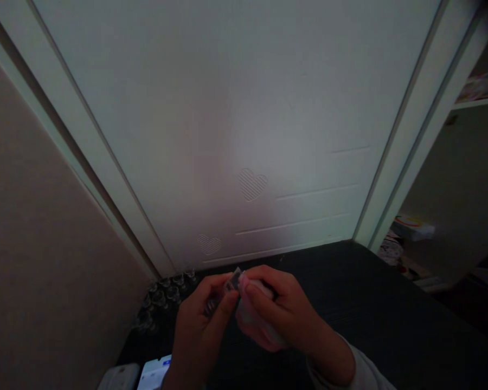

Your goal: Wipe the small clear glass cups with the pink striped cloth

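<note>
My left hand [201, 319] pinches a small clear, glass-like piece [233, 280] between thumb and fingers. Its exact kind is hard to make out in the dim light. My right hand [284, 303] is closed on a pink and white cloth [256, 325], which hangs below the fingers. The cloth's upper end meets the clear piece where the two hands come together. Both hands are above a dark tabletop [329, 292]. To the left of my left hand stand several small clear glasses [159, 299] in a cluster.
A lit phone [152, 374] and a white rounded object [120, 376] lie at the lower left. A white panel with embossed hearts [252, 184] rises behind the table. A beige wall [44, 216] borders the left; shelves with a small box [415, 228] are at right.
</note>
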Demonstrator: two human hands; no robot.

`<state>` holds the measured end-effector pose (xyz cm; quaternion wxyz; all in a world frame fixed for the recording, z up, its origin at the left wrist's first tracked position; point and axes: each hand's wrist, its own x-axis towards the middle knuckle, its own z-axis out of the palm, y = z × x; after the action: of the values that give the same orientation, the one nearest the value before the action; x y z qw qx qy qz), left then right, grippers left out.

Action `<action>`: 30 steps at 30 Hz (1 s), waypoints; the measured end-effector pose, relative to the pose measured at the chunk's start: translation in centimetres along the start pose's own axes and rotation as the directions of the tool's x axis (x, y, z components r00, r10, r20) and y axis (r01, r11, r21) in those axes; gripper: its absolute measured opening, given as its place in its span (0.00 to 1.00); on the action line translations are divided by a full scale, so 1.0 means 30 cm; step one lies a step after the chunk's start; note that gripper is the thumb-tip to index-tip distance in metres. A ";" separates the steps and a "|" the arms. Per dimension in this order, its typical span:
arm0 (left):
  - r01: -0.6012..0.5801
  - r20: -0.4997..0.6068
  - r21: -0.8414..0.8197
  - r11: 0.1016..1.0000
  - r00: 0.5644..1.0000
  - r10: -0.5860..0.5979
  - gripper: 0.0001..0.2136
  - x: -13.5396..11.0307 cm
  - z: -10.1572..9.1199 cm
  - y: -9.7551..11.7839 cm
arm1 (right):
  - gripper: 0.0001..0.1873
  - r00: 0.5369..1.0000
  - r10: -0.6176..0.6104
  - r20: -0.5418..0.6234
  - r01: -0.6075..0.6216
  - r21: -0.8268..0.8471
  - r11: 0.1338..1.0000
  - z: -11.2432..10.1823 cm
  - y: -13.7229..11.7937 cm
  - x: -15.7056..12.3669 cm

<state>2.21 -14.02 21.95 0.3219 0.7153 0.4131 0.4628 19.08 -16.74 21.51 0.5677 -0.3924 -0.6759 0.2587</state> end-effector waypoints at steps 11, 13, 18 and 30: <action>0.103 -0.004 -0.087 0.991 0.995 -0.104 0.13 0.001 0.007 0.004 | 0.13 0.998 -0.057 0.011 0.057 -0.062 0.996 0.004 0.002 -0.002; 0.104 0.044 -0.075 0.992 0.994 -0.101 0.14 0.004 0.000 -0.004 | 0.13 0.998 -0.059 0.013 0.059 -0.069 0.996 0.006 0.001 -0.002; 0.193 0.115 -0.198 0.961 0.978 -0.173 0.18 0.018 -0.019 -0.029 | 0.14 0.995 -0.093 0.019 0.094 -0.101 0.990 0.020 -0.004 -0.009; 0.253 0.156 -0.318 0.914 0.965 -0.213 0.19 0.034 -0.006 -0.021 | 0.14 0.964 -0.266 -0.013 0.245 -0.348 0.905 0.051 0.008 -0.008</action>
<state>2.10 -12.83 21.89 0.5156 0.6218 0.3908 0.4415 17.67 -16.66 20.83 0.5394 -0.4010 -0.7389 0.0483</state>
